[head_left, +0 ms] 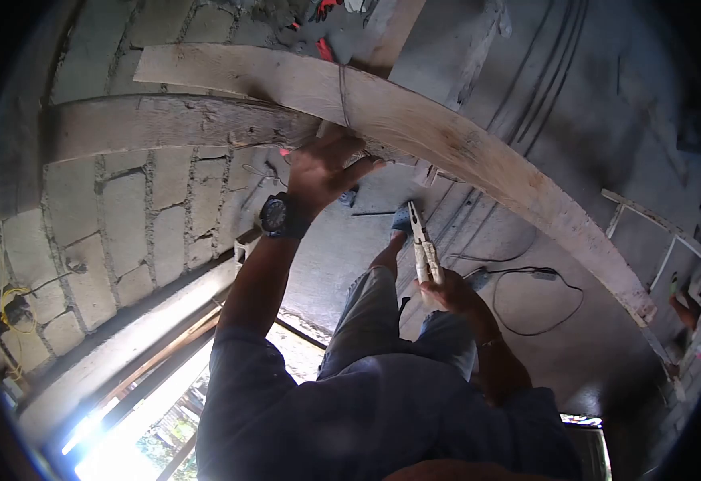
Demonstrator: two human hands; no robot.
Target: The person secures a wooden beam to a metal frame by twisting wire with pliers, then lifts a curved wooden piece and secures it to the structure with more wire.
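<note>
My left hand (326, 172), with a dark watch at the wrist, is raised against the underside of two overlapping wooden planks. Its fingers are closed at the joint, where a thin wire (344, 96) loops around the long pale plank (446, 132) and runs down to the fingertips. Some of the grip is hidden by the hand itself. The rougher, darker plank (174, 124) reaches left from this joint. Lower down and to the right, my right hand (446, 293) is wrapped round the whitish handles of a pair of pliers (422, 240), whose jaws point up, apart from the planks.
A concrete block wall (138, 208) rises at left, above a bright opening. Black cables (539, 276) trail over the concrete floor (527, 321). A pale frame (659, 224) and part of another person's arm (683, 313) show at far right. Red gloves (325, 50) lie beyond the planks.
</note>
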